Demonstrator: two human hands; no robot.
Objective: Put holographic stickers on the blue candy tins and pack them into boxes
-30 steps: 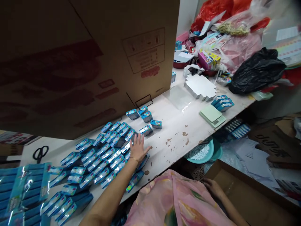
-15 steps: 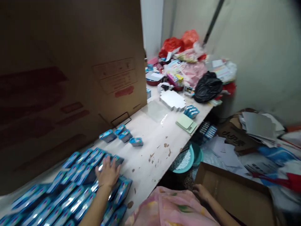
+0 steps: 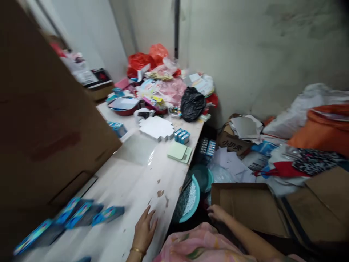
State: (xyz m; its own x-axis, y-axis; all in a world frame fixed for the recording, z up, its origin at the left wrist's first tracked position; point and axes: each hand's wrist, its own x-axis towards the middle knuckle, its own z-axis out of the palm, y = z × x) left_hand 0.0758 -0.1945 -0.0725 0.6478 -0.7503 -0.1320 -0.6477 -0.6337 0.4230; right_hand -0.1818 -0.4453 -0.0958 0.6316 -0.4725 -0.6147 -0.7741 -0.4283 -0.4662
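My left hand (image 3: 144, 231) hovers at or just above the white table (image 3: 131, 189), fingers spread and holding nothing. A bracelet circles its wrist. Left of it stand several small blue-and-grey boxes (image 3: 107, 215), blurred by motion. My right hand (image 3: 217, 213) is low beside the table, its fingers curled at the left edge of an open cardboard box (image 3: 251, 207). The fingertips there are partly hidden. The inside of that box shows bare brown board.
A large carton (image 3: 54, 145) blocks the left side. Farther along the table are a green scale (image 3: 177, 151), a stack of white card (image 3: 156, 127), a black bag (image 3: 193, 103) and red bags (image 3: 140, 63). A turquoise basin (image 3: 195, 200) with white bits stands below.
My left hand has come off the rows of blue boxes and moved right over the bare tabletop. The view has swung right. My right hand stays at the cardboard box's edge.
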